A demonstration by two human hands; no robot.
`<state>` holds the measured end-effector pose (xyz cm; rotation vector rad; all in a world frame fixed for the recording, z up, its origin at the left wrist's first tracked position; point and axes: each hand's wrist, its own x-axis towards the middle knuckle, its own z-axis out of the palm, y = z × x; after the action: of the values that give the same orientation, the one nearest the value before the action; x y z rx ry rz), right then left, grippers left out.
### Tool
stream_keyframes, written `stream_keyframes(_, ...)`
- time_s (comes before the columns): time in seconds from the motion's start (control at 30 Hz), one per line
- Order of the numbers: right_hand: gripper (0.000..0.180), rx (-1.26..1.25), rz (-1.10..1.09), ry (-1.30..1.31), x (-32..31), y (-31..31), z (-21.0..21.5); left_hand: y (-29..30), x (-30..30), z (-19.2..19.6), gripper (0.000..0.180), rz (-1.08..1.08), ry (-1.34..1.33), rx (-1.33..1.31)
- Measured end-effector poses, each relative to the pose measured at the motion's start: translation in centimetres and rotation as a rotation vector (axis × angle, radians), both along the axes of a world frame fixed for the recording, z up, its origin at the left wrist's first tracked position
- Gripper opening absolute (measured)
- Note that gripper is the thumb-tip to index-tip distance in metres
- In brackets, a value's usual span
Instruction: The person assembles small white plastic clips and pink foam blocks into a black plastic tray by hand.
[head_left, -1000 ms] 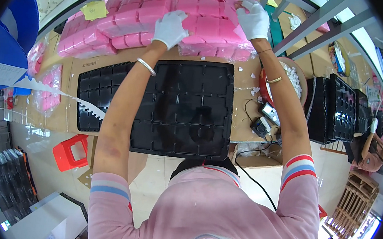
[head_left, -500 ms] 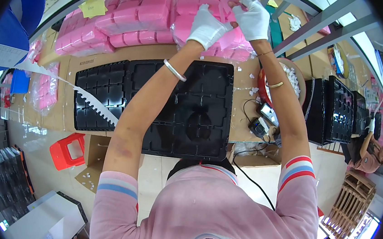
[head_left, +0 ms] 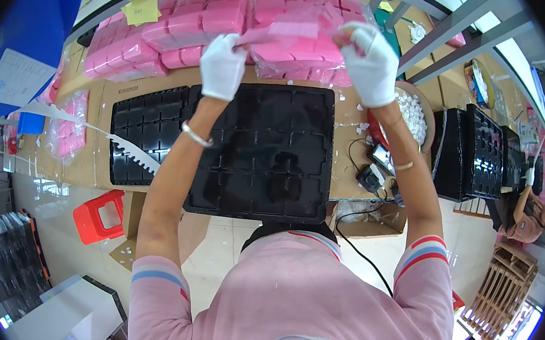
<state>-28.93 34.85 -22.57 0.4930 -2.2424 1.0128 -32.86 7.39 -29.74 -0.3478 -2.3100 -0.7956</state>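
Above the cardboard-topped bench (head_left: 343, 176), both gloved hands, left hand (head_left: 223, 66) and right hand (head_left: 372, 63), have lifted and now pinch a pink plastic bag (head_left: 285, 28) taut between them over the black tray (head_left: 268, 150).

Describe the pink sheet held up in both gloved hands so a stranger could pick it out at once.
Start at the large black compartment tray on the brown workbench, then look just beyond its far edge, where clear bags of pink blocks are stacked. In front of those bags, the white-gloved left hand and right hand hold a thin, translucent pink plastic sheet stretched between them. Unlike the bagged blocks, it is loose, flat and lifted off the bench.
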Motion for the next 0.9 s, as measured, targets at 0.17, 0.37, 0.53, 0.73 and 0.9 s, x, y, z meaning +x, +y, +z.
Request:
stream_keyframes(0.17,0.016,0.273,0.235,0.021,7.4,-2.5,-3.2,-7.5,7.3,-0.2,0.020,-0.105,0.214,-0.364)
stream_keyframes(0.37,0.012,0.525,0.314,-0.267,15.2,-4.8,-7.7,-11.2,16.5,-1.3,0.027,-0.185,0.012,-0.496)
stream_keyframes(0.53,0.014,0.537,0.372,-0.291,18.2,-6.0,-8.9,-11.8,20.9,-2.3,0.027,-0.150,-0.072,-0.475)
stream_keyframes(0.73,0.012,0.032,0.418,-0.697,21.8,-5.8,-1.5,-11.4,25.3,5.0,0.015,-0.367,-0.451,0.117)
stream_keyframes(0.9,0.014,0.082,0.856,-1.181,24.1,-4.4,6.8,-13.7,32.4,9.0,0.012,-0.862,-0.750,1.102)
